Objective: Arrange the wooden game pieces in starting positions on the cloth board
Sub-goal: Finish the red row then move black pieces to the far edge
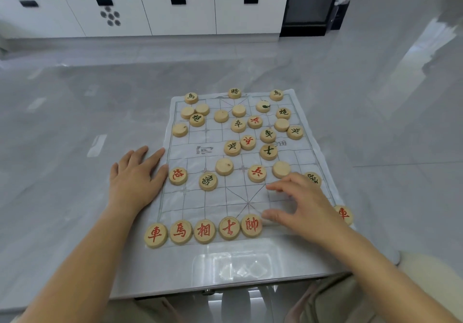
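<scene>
Partly arranged round wooden game pieces (229,228) on white cloth board (215,197).
Left hand (136,177) lies flat, open, at the board's edge; right hand (297,201) hovers, fingers spread, gripping nothing.

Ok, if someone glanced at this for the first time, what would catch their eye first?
Probably the neat row of red pieces lined along the near edge of the cloth board, against the messy scatter of pieces across its middle and far half. Next, the right hand reaching over the near right of the board, while the left hand lies flat beside its left edge.
</scene>
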The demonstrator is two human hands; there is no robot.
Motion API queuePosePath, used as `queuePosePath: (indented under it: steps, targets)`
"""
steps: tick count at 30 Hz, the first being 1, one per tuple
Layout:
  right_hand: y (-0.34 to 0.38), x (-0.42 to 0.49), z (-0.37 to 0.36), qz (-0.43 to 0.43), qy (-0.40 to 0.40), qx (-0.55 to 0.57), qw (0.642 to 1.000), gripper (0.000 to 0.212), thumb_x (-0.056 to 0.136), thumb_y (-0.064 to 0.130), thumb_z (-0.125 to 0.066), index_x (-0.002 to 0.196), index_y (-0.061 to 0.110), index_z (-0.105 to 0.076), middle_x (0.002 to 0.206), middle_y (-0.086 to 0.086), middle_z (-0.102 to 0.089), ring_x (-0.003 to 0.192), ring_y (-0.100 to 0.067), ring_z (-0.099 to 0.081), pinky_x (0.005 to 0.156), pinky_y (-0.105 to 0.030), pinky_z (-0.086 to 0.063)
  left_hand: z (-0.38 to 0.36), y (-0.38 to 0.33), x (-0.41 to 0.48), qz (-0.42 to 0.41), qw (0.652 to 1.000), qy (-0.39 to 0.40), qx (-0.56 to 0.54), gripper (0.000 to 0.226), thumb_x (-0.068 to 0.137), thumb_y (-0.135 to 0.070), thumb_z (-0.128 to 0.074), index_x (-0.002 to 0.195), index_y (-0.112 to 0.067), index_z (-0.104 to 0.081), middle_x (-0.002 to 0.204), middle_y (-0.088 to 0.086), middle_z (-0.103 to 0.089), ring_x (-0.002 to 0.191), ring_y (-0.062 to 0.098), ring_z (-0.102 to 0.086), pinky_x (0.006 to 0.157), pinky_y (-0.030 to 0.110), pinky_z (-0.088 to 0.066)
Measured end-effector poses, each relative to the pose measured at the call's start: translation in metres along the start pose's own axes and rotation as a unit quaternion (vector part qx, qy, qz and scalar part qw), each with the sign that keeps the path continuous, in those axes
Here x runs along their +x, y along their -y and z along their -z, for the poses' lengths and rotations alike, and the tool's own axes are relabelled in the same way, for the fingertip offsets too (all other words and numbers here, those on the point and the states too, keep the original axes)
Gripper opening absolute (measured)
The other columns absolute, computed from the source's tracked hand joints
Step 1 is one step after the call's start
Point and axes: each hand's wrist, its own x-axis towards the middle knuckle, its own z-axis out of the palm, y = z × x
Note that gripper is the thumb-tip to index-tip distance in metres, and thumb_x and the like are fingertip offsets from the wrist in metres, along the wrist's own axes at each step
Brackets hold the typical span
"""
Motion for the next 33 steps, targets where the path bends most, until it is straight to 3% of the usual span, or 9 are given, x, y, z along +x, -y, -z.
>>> queuePosePath:
  steps: [7, 10, 15, 20, 24, 26, 29, 31, 33]
  targets:
    - [-0.052, 0.055, 0.045, -0.105, -0.169, 0.106, 0.974, 0.014, 0.08, 0.032, -0.07, 0.093, 0.029, -0.066, 0.096, 0.006, -0.057, 0.079, -0.007, -0.052, 0.067, -0.015, -0.037, 0.002, 0.0, -0.002, 0.002, 1.0, -0.003, -0.001, 0.065, 0.083, -0.071, -0.014, 0.142, -0.047, -0.029, 0.152, -0.001, -0.031, 0.14, 0.027, -0.022, 0.113, 0.05, -0.018]
    - [-0.067, 0.091, 0.05, -0.112, -0.171, 0.061, 0.977, 0.019, 0.082, 0.03, -0.068, 0.1, 0.022, -0.067, 0.098, 0.006, -0.056, 0.077, -0.006, -0.051, 0.067, -0.018, -0.038, 0.003, -0.001, -0.003, 0.005, 1.0, -0.005, -0.006, 0.067, 0.082, -0.071, -0.015, 0.142, -0.047, -0.031, 0.151, -0.001, -0.032, 0.139, 0.028, -0.022, 0.112, 0.05, -0.018]
    - [-0.071, 0.143, 0.049, -0.066, -0.141, -0.069, 0.985, 0.031, 0.087, 0.031, -0.059, 0.118, 0.028, -0.06, 0.117, 0.003, -0.062, 0.109, -0.023, -0.051, 0.092, -0.04, -0.041, 0.004, -0.003, -0.003, 0.007, 1.0, -0.008, -0.008, 0.066, 0.083, -0.071, -0.016, 0.142, -0.047, -0.033, 0.151, 0.0, -0.033, 0.139, 0.028, -0.023, 0.112, 0.049, -0.017]
    - [-0.065, 0.171, 0.042, -0.062, -0.086, -0.263, 0.959, 0.038, 0.09, 0.045, -0.048, 0.126, 0.032, -0.053, 0.122, -0.007, -0.055, 0.113, -0.029, -0.046, 0.09, -0.04, -0.034, 0.004, -0.002, -0.003, 0.008, 1.0, -0.002, 0.002, 0.064, 0.083, -0.07, -0.016, 0.142, -0.047, -0.031, 0.151, -0.001, -0.032, 0.139, 0.027, -0.023, 0.112, 0.048, -0.017]
    - [-0.063, 0.173, 0.041, -0.072, -0.068, -0.292, 0.951, 0.036, 0.09, 0.048, -0.049, 0.121, 0.031, -0.056, 0.116, -0.006, -0.057, 0.11, -0.029, -0.047, 0.087, -0.039, -0.033, 0.003, -0.002, -0.003, 0.008, 1.0, -0.002, 0.005, 0.064, 0.084, -0.069, -0.016, 0.142, -0.047, -0.03, 0.151, -0.002, -0.032, 0.139, 0.027, -0.022, 0.112, 0.048, -0.017]
    - [-0.057, 0.168, 0.046, -0.057, -0.09, -0.224, 0.969, 0.032, 0.093, 0.041, -0.048, 0.121, 0.029, -0.056, 0.114, -0.005, -0.058, 0.107, -0.027, -0.051, 0.087, -0.039, -0.035, 0.003, -0.002, -0.003, 0.007, 1.0, -0.004, 0.0, 0.064, 0.084, -0.069, -0.016, 0.142, -0.047, -0.031, 0.151, -0.002, -0.032, 0.139, 0.026, -0.022, 0.112, 0.048, -0.017]
    - [-0.039, 0.146, 0.053, -0.064, -0.085, 0.13, 0.986, 0.023, 0.096, 0.029, -0.047, 0.117, 0.03, -0.058, 0.098, 0.002, -0.059, 0.085, -0.015, -0.059, 0.072, -0.026, -0.046, 0.003, -0.002, -0.003, 0.006, 1.0, -0.003, 0.001, 0.064, 0.085, -0.07, -0.016, 0.142, -0.046, -0.03, 0.151, -0.002, -0.031, 0.14, 0.026, -0.021, 0.112, 0.047, -0.017]
    - [-0.026, 0.125, 0.054, -0.083, -0.042, 0.351, 0.932, 0.022, 0.099, 0.021, -0.042, 0.11, 0.027, -0.06, 0.087, 0.001, -0.061, 0.068, -0.01, -0.058, 0.058, -0.021, -0.043, 0.003, -0.002, -0.003, 0.005, 1.0, -0.002, 0.002, 0.063, 0.085, -0.07, -0.016, 0.142, -0.047, -0.03, 0.151, -0.002, -0.031, 0.14, 0.026, -0.021, 0.112, 0.048, -0.017]
    - [-0.019, 0.108, 0.053, -0.096, -0.009, 0.475, 0.875, 0.026, 0.101, 0.018, -0.036, 0.108, 0.021, -0.061, 0.082, -0.005, -0.068, 0.061, -0.01, -0.056, 0.052, -0.021, -0.041, 0.003, -0.001, -0.003, 0.004, 1.0, 0.0, 0.001, 0.063, 0.085, -0.07, -0.016, 0.142, -0.047, -0.03, 0.151, -0.002, -0.031, 0.14, 0.026, -0.021, 0.113, 0.049, -0.017]
